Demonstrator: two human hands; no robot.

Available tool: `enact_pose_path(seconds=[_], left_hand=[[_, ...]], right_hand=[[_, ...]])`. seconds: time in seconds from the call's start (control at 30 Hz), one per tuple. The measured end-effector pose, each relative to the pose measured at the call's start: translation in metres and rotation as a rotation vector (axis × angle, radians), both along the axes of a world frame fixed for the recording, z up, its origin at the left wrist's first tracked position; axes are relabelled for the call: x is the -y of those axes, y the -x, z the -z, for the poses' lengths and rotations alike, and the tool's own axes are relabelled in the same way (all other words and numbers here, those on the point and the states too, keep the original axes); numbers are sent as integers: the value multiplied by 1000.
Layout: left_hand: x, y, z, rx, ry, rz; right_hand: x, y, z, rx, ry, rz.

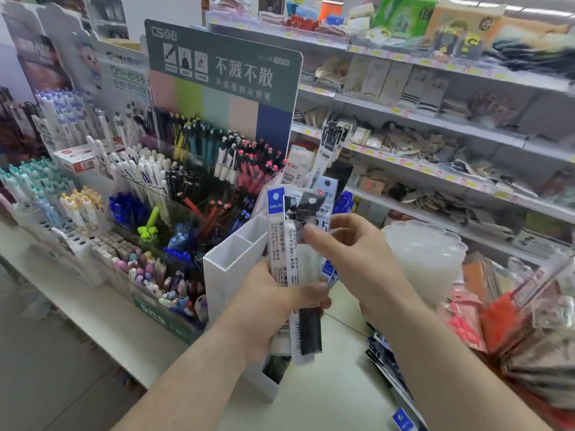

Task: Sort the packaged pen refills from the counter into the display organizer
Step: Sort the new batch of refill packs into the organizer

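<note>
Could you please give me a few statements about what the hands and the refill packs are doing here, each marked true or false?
1. The left hand grips a fanned bundle of refill packs. True.
2. The right hand rests flat on the counter. False: it is raised, its fingers at the bundle.
3. The white organizer stands on the counter behind the bundle. True.
4. No packs are left on the counter. False: more packs lie by the right forearm.
5. The green sign stands behind the pens. True.
</note>
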State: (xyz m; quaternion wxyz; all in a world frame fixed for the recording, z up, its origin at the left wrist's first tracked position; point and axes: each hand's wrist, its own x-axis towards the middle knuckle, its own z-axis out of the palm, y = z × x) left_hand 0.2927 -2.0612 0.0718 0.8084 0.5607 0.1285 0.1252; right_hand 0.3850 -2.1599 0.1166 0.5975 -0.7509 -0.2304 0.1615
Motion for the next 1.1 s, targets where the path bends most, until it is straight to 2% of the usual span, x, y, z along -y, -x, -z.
enact_pose_path(seconds=[0.1, 0.33, 0.53, 0.77, 0.97, 1.1], left_hand=[[8, -6, 6, 13, -24, 58], [12, -6, 18, -6, 112, 179], [18, -6, 25, -36, 52, 97], [18, -5, 24, -25, 26, 71], [17, -4, 22, -57, 27, 32], [9, -1, 19, -84, 18, -81]], right_hand=[[12, 9, 13, -32, 52, -110], [36, 7, 24, -125, -1, -70], [44, 9, 33, -259, -129, 36], [47, 8, 34, -339, -169, 40], [46, 11, 40, -340, -250, 43], [47, 5, 45, -308, -237, 261]])
